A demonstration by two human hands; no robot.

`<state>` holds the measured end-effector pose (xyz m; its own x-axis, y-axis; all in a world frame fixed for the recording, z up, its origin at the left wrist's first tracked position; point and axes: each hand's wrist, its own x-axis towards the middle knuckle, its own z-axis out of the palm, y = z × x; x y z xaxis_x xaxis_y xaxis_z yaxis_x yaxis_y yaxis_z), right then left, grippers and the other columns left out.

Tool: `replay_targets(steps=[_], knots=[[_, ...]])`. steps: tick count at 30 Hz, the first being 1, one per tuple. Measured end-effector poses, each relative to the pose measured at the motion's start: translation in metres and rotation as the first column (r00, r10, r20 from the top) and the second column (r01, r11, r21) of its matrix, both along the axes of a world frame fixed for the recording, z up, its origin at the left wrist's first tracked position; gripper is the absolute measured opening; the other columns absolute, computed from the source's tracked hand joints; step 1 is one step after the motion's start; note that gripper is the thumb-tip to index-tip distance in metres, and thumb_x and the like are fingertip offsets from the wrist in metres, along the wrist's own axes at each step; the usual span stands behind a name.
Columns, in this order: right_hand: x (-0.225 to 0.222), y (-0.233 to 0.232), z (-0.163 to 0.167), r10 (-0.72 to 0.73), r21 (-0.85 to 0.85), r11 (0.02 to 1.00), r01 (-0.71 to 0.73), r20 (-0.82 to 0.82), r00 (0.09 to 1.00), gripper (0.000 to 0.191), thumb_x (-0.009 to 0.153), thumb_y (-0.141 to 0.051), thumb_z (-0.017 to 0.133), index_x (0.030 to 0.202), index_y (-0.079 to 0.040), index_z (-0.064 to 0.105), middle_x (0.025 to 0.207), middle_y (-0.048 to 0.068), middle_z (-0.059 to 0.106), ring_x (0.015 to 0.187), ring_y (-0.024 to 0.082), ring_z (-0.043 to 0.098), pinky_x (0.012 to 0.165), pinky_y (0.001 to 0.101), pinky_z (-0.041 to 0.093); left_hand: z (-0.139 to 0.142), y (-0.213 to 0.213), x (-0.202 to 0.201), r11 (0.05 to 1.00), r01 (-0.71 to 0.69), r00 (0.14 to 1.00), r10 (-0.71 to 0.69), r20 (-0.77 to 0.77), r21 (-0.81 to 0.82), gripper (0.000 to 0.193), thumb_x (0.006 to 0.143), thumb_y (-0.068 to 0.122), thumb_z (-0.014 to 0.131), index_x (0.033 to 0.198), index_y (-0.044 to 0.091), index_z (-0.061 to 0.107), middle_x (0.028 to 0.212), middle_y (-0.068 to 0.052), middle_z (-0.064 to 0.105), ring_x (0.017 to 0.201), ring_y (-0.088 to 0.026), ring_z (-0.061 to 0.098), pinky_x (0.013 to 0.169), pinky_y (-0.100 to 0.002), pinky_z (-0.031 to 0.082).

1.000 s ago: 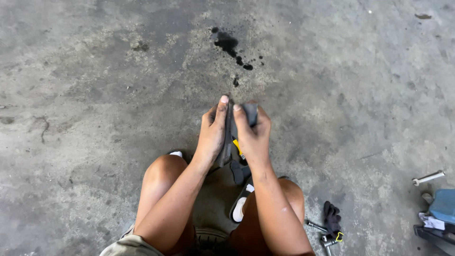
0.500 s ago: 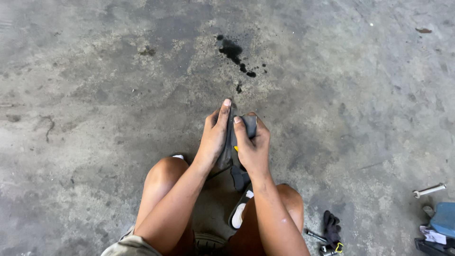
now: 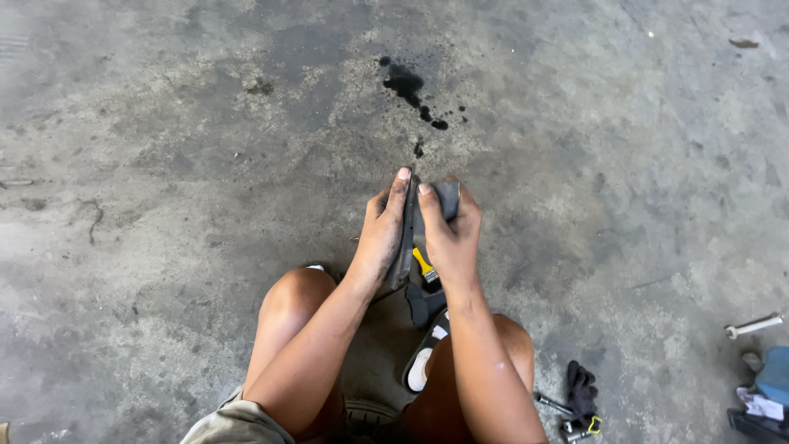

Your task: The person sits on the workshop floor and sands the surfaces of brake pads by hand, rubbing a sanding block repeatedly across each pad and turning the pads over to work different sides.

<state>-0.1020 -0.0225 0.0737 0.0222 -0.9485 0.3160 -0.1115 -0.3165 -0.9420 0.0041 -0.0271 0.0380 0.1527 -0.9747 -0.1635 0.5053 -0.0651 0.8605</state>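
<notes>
**Between the knees, two hands on a dark flat piece**

Nearest the camera, bare knees frame a white and black sandal (image 3: 425, 362) on the concrete floor (image 3: 164, 205). Just right of the right leg lie a dark glove (image 3: 580, 388) and a small metal tool with a yellow ring (image 3: 575, 427); a blue object (image 3: 772, 376) and a metal rod (image 3: 754, 326) sit at the floor's right edge. Above the knees, the left hand (image 3: 380, 238) and the right hand (image 3: 448, 234) meet over a dark grey flat piece (image 3: 408, 230), held on edge. Fingers of both hands are clenched around it, left thumb stretched along its top, right fingers wrapped over its far end. A yellow-handled brush (image 3: 425, 267) shows just beneath the hands. Farther out, a black oil stain (image 3: 407, 86) marks the floor.
</notes>
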Motion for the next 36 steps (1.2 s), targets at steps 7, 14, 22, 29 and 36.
replay_targets(steps=[7, 14, 22, 29, 36], knots=[[0.002, 0.003, 0.000, -0.020, -0.020, 1.000, 0.019, -0.033, 0.999, 0.027, 0.100, -0.012, 0.067, 0.077, -0.006, 0.054, 0.070, -0.007, 0.050, 0.065, 0.003, 0.043, 0.055, 0.0260, 0.036, 0.004, 0.002, 0.003, 1.000, 0.011, 1.000, -0.011, 0.030, -0.001, 0.053, 0.100, 0.053, 0.055, 0.094, 0.002, 0.068, 0.077, 0.001, 0.061, 0.070, -0.006, 0.050, 0.061, -0.025, 0.046], [0.000, 0.005, -0.003, -0.067, 0.006, 0.998, 0.068, -0.041, 0.997, 0.023, 0.100, -0.015, 0.067, 0.082, -0.005, 0.057, 0.074, -0.007, 0.054, 0.070, 0.002, 0.047, 0.059, 0.0252, 0.041, -0.001, 0.001, -0.005, 1.000, 0.020, 0.999, -0.020, -0.038, 0.000, 0.053, 0.102, 0.049, 0.055, 0.095, -0.002, 0.067, 0.080, 0.000, 0.062, 0.073, -0.006, 0.053, 0.064, -0.025, 0.048], [0.000, 0.000, 0.003, -0.037, -0.042, 0.998, 0.035, -0.063, 0.997, 0.026, 0.100, -0.016, 0.068, 0.080, -0.004, 0.057, 0.073, -0.006, 0.052, 0.069, 0.003, 0.047, 0.058, 0.0257, 0.040, 0.009, -0.005, 0.001, 1.000, 0.001, 1.000, -0.001, -0.026, 0.009, 0.050, 0.099, 0.049, 0.054, 0.103, 0.002, 0.069, 0.087, 0.001, 0.068, 0.080, -0.004, 0.060, 0.073, -0.021, 0.052], [-0.007, 0.007, 0.005, -0.035, 0.001, 0.999, 0.035, -0.031, 0.999, 0.028, 0.101, -0.012, 0.066, 0.077, -0.005, 0.053, 0.069, -0.005, 0.050, 0.066, 0.002, 0.044, 0.056, 0.0256, 0.037, 0.005, 0.000, -0.011, 0.999, 0.014, 1.000, -0.014, 0.014, -0.030, 0.053, 0.101, 0.050, 0.055, 0.098, -0.001, 0.068, 0.082, -0.001, 0.064, 0.075, -0.007, 0.056, 0.068, -0.025, 0.050], [-0.015, 0.006, 0.002, -0.017, -0.056, 0.998, 0.019, 0.030, 0.999, 0.026, 0.102, -0.010, 0.065, 0.079, -0.004, 0.054, 0.073, -0.005, 0.052, 0.069, 0.003, 0.045, 0.059, 0.0254, 0.039, -0.004, 0.001, -0.022, 1.000, -0.012, 0.999, 0.013, 0.053, -0.006, 0.054, 0.103, 0.052, 0.056, 0.091, 0.000, 0.066, 0.080, -0.001, 0.062, 0.073, -0.007, 0.052, 0.064, -0.026, 0.047]])
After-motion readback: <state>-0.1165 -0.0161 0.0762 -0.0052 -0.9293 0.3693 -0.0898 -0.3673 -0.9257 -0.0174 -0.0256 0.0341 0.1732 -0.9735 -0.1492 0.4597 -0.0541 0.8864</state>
